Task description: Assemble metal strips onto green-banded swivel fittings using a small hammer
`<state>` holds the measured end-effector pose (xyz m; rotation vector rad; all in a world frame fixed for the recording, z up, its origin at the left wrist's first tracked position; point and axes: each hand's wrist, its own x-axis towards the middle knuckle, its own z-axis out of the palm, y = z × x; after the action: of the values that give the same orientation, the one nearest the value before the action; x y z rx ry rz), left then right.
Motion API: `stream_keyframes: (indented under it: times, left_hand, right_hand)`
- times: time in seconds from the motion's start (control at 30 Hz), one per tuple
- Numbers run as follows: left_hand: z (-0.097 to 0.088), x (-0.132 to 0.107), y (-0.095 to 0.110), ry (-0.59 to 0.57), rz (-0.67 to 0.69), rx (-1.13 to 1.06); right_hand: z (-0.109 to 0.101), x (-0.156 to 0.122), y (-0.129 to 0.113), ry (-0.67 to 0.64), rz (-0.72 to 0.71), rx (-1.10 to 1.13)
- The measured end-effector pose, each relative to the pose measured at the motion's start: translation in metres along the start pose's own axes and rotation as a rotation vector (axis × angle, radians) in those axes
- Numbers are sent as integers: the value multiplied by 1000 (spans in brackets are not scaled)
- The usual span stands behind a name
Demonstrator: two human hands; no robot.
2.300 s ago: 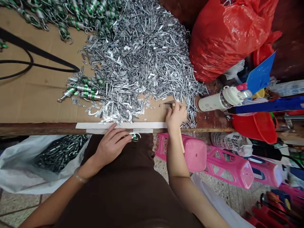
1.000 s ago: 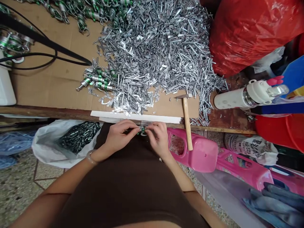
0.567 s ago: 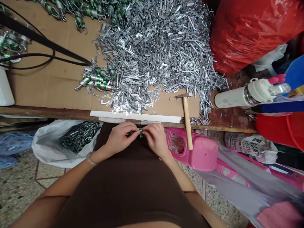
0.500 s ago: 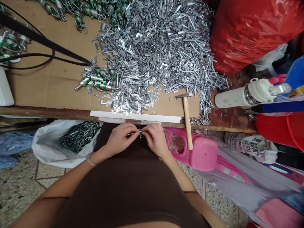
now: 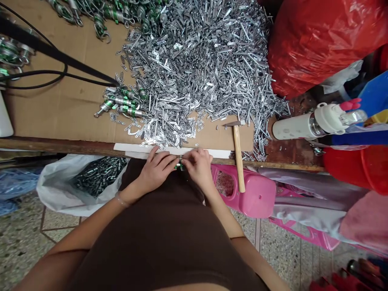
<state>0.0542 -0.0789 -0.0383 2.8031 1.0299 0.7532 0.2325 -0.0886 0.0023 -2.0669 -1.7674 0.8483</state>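
My left hand (image 5: 156, 171) and my right hand (image 5: 197, 167) meet at the table's front edge, both pinching a small green-banded metal part (image 5: 179, 165) that my fingers partly hide. A wood-handled hammer (image 5: 238, 155) lies just beyond my right hand, its head on the cardboard sheet (image 5: 60, 113) and its handle overhanging the edge. Straight ahead spreads a large pile of punched silver metal links (image 5: 194, 72). Several assembled green-banded metal pieces (image 5: 124, 101) lie at the pile's left side. A white strip (image 5: 169, 150) runs along the edge behind my hands.
A white bag of dark metal parts (image 5: 81, 186) sits below the table at left. To the right are a red plastic bag (image 5: 315, 44), a white flask (image 5: 309, 126), a red bucket (image 5: 357, 169) and a pink plastic object (image 5: 251, 194). A black cable (image 5: 45, 50) crosses the cardboard.
My right hand has let go of the hammer, which now lies on the table. Both hands have come together on the small part. Grey and pink fabric now covers the pink objects at right.
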Motion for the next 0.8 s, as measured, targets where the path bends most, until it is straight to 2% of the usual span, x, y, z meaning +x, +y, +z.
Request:
stream_keyframes:
  times: [0.1, 0.2, 0.37, 0.47, 0.6, 0.7, 0.8]
  left_hand:
    - [-5, 5, 6, -50, -71, -11]
    - [-8, 9, 9, -85, -119, -41]
    - [-11, 13, 7, -85, -148, -92]
    - [-12, 13, 6, -23, -158, -144]
    - [-11, 10, 5, 66, -161, -210]
    - [-9, 8, 5, 96, -174, -237]
    - [-7, 7, 5, 92, -190, -254]
  right_hand:
    - [-6, 14, 1, 41, -50, 61]
    - [-6, 33, -1, 92, -118, 8]
    - [-2, 50, 0, 36, -162, -155]
    - [-11, 41, 1, 10, -195, -141]
    - [-21, 17, -2, -50, -320, -36]
    - [-14, 7, -5, -136, -372, -98]
    - [-2, 8, -5, -144, -372, -155]
